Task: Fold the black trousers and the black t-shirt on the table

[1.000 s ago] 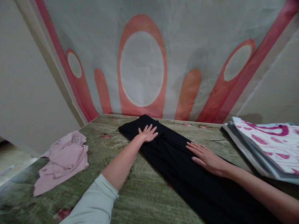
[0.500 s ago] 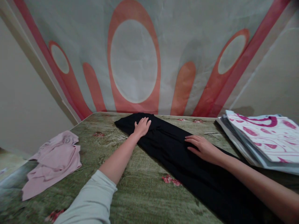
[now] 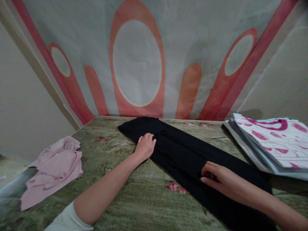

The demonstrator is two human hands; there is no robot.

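A long black garment, shaped like trousers folded lengthwise, lies diagonally across the table from the back middle to the front right. Small creases show near its far end. My left hand rests on the garment's left edge near that end, fingers laid on the cloth and gripping nothing visible. Farther down the cloth is my right hand, its fingers loosely curled and the thumb apart from them. Black fabric lies directly under it, and no cloth shows between thumb and fingers.
A crumpled pink garment lies on the left of the wood-patterned table. Folded clothes are stacked at the right, a white and magenta printed one on top. Behind the table's back edge hangs a printed sheet.
Both hands have moved toward me along the black garment, the right one also slightly rightward. My right fingers, stretched out before, are now curled. The garment's near end has shifted a little.
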